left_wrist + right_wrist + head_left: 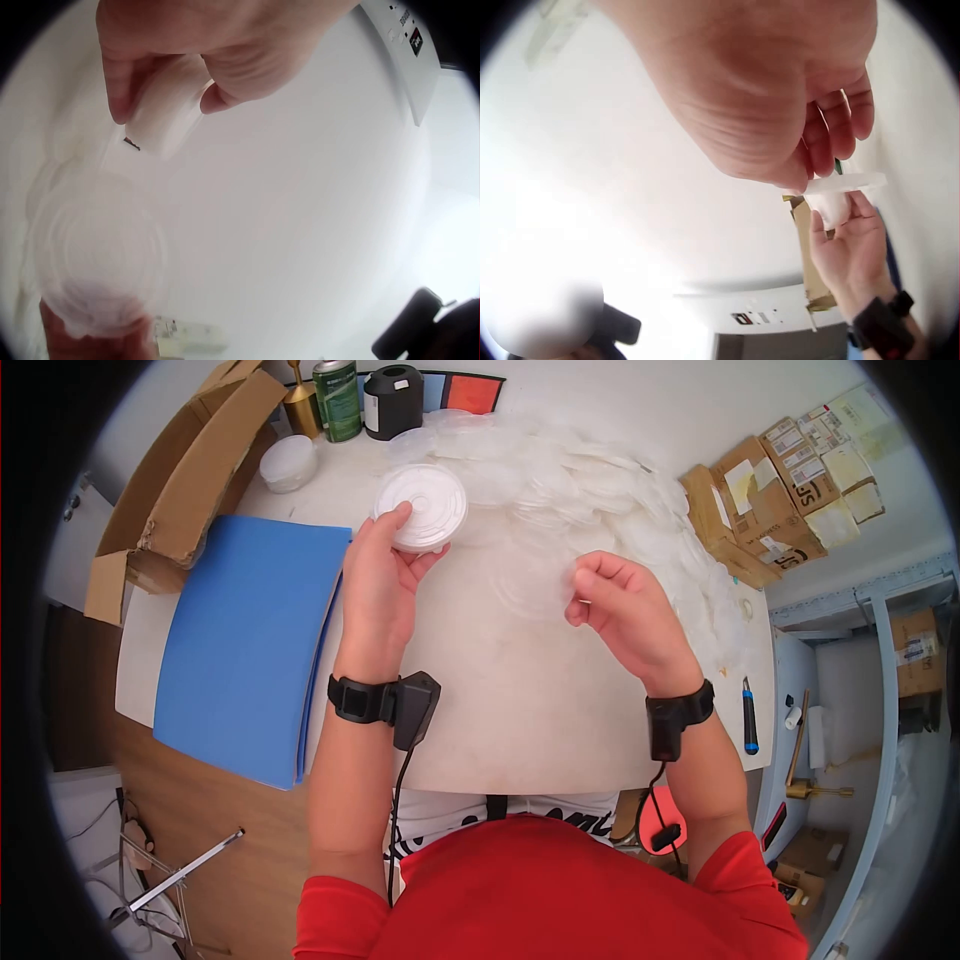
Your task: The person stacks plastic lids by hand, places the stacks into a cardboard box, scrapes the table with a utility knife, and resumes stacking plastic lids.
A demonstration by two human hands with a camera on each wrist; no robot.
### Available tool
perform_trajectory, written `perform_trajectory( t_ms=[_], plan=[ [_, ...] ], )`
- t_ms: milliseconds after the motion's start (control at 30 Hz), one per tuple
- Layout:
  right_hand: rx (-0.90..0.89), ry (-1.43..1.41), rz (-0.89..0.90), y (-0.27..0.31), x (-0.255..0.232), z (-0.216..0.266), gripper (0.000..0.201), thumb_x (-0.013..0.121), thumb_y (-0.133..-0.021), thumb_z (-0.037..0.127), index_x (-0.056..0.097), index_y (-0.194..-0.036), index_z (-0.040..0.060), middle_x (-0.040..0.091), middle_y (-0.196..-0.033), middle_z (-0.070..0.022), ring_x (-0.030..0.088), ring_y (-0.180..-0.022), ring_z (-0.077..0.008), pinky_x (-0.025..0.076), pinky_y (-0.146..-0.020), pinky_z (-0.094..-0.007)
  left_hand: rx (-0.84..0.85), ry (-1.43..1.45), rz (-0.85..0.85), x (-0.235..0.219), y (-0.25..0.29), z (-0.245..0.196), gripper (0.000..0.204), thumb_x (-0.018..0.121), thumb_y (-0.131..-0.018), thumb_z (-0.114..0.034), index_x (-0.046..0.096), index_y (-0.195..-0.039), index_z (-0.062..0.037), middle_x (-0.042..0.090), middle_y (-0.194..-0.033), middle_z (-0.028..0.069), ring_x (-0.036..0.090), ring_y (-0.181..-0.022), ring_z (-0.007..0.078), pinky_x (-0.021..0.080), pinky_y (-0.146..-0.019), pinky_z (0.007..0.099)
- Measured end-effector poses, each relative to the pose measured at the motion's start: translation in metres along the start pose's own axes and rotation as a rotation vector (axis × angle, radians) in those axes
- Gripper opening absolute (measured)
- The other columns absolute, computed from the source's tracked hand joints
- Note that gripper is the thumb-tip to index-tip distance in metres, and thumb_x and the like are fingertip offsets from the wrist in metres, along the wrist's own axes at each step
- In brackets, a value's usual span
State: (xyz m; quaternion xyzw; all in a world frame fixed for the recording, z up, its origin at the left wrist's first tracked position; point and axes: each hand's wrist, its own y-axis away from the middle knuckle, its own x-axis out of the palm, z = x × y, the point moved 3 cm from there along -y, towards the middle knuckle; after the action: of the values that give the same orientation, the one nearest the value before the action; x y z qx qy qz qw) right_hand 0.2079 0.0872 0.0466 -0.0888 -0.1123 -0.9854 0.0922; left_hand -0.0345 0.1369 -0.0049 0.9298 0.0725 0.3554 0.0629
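Observation:
A stack of round white lids [422, 508] is gripped in my left hand [383, 585], thumb over its top face. In the left wrist view the stack [169, 105] is edge-on between the fingers and thumb of the left hand [217, 49]. My right hand [638, 620] pinches one clear round lid [525, 582] by its edge, a short way right of the stack. The left wrist view shows this lid [97, 255] face-on; in the right wrist view it is a thin disc [847, 183] at the fingertips of the right hand [757, 97].
Many loose clear lids [590, 475] lie heaped along the table's back and right. A blue folder [250, 650] and cardboard box [200, 470] are at left, with a round tub [289, 463], green can [338, 402] and black bottle [394, 402] behind. A blue-black cutter [750, 716] lies at right.

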Motion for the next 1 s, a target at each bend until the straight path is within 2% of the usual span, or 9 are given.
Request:
perform_trajectory(
  t_ms=[33,100,200,533,600,800,833,900,1000],
  plan=[
    [-0.002,-0.001,-0.014,0.001,-0.015,0.000,0.015,0.068,-0.098,0.015,0.065,-0.089,0.0044,0.060,-0.080,-0.0001,0.054,-0.068,-0.0113,0.046,-0.064,-0.0271,-0.010,0.000,0.010,0.003,0.001,0.003,0.042,0.058,-0.102,-0.021,0.054,-0.134,0.0058,0.065,-0.130,0.0155,0.067,-0.114,0.0249,0.056,-0.098,0.0399],
    [0.246,-0.025,-0.014,-0.006,-0.048,-0.017,0.014,0.066,-0.100,0.017,0.064,-0.091,0.0065,0.058,-0.079,0.0027,0.052,-0.066,-0.0087,0.043,-0.060,-0.0257,-0.027,-0.050,0.025,0.006,0.005,0.006,0.042,0.059,-0.102,-0.022,0.054,-0.134,0.0055,0.065,-0.130,0.0149,0.067,-0.115,0.0242,0.056,-0.098,0.0397],
    [0.325,0.076,-0.126,-0.007,-0.069,-0.035,0.015,0.066,-0.100,0.017,0.063,-0.088,0.0070,0.058,-0.079,0.0023,0.051,-0.064,-0.0079,0.041,-0.059,-0.0244,-0.039,-0.080,0.036,0.009,0.006,0.010,0.042,0.060,-0.102,-0.022,0.055,-0.133,0.0054,0.065,-0.130,0.0144,0.066,-0.116,0.0239,0.056,-0.099,0.0398],
    [0.246,0.091,-0.208,-0.004,-0.072,-0.034,0.013,0.064,-0.100,0.016,0.067,-0.095,0.0046,0.064,-0.088,-0.0008,0.055,-0.070,-0.0083,0.043,-0.062,-0.0237,-0.062,-0.144,0.036,0.011,0.007,0.019,0.040,0.060,-0.102,-0.022,0.056,-0.131,0.0041,0.067,-0.127,0.0137,0.068,-0.111,0.0227,0.058,-0.095,0.0383],
    [0.184,-0.229,-0.026,-0.007,-0.073,-0.033,0.013,0.063,-0.100,0.016,0.068,-0.096,0.0048,0.065,-0.089,-0.0004,0.055,-0.069,-0.0082,0.043,-0.062,-0.0240,-0.063,-0.137,0.060,0.011,0.007,0.019,0.039,0.060,-0.102,-0.023,0.056,-0.131,0.0033,0.067,-0.127,0.0131,0.068,-0.111,0.0219,0.058,-0.095,0.0376],
    [0.254,0.247,-0.200,-0.003,-0.068,-0.033,0.013,0.062,-0.101,0.015,0.068,-0.095,0.0052,0.064,-0.086,0.0009,0.051,-0.067,-0.0078,0.041,-0.061,-0.0239,-0.070,-0.159,0.071,0.010,0.006,0.020,0.038,0.060,-0.102,-0.024,0.057,-0.129,0.0024,0.067,-0.126,0.0124,0.068,-0.110,0.0215,0.058,-0.094,0.0374],
    [0.255,0.249,-0.195,-0.003,-0.067,-0.032,0.013,0.062,-0.101,0.015,0.068,-0.095,0.0052,0.064,-0.086,0.0009,0.051,-0.067,-0.0078,0.041,-0.061,-0.0239,-0.068,-0.158,0.066,0.010,0.006,0.019,0.038,0.060,-0.102,-0.024,0.057,-0.129,0.0024,0.067,-0.126,0.0124,0.068,-0.110,0.0215,0.058,-0.094,0.0374],
    [0.165,-0.096,0.008,-0.002,-0.062,-0.028,0.013,0.065,-0.100,0.017,0.068,-0.094,0.0053,0.064,-0.085,0.0008,0.051,-0.067,-0.0079,0.041,-0.062,-0.0242,-0.062,-0.143,0.072,0.011,0.008,0.019,0.038,0.060,-0.102,-0.024,0.057,-0.129,0.0026,0.067,-0.126,0.0123,0.068,-0.109,0.0211,0.057,-0.094,0.0374],
    [0.219,0.049,-0.050,-0.006,-0.065,-0.031,0.015,0.066,-0.099,0.020,0.068,-0.093,0.0057,0.064,-0.084,0.0009,0.051,-0.066,-0.0079,0.041,-0.063,-0.0240,-0.071,-0.154,0.057,0.011,0.007,0.021,0.040,0.060,-0.102,-0.025,0.056,-0.131,0.0027,0.067,-0.126,0.0122,0.068,-0.109,0.0208,0.057,-0.094,0.0373]
  ],
)
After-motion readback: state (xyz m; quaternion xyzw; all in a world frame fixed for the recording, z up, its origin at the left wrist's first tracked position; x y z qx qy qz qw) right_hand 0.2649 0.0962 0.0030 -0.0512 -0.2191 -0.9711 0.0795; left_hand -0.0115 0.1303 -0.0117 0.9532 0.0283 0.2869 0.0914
